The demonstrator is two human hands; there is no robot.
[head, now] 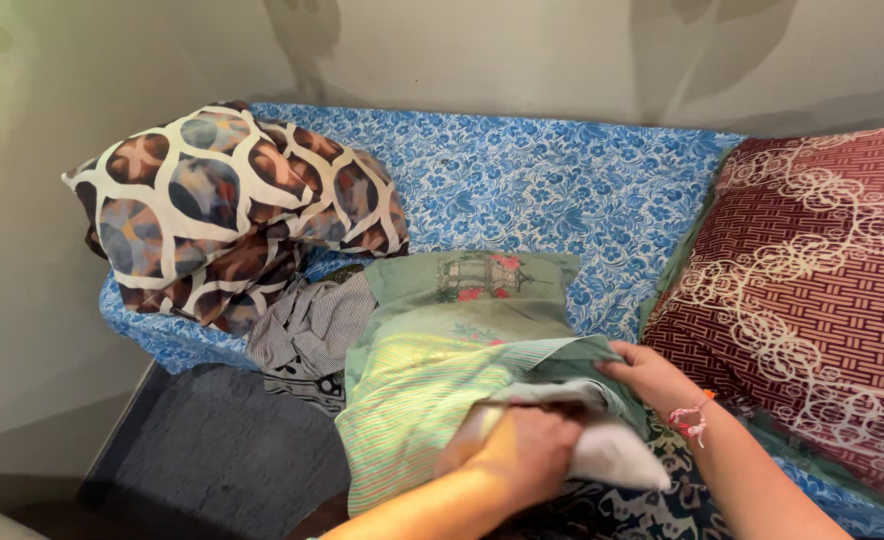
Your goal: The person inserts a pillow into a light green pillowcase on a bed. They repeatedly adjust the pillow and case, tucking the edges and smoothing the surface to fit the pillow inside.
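Here green pillowcase (pixel 442 350) bunched between both hands' grip, over white pillow (pixel 612 455).

Up and to the left of the hands, a brown-and-cream patterned pillow (pixel 227 205), propped against the pale wall (pixel 482 50). Just below that pillow, left of the hands, a crumpled grey striped cloth (pixel 307 335). Beyond the hands, a blue floral bedsheet (pixel 552 185) spread across the bed. To the right of the hands, a large maroon cushion (pixel 812 290) with cream scrollwork. Lower left, beside the bed, dark grey floor (pixel 222 460).
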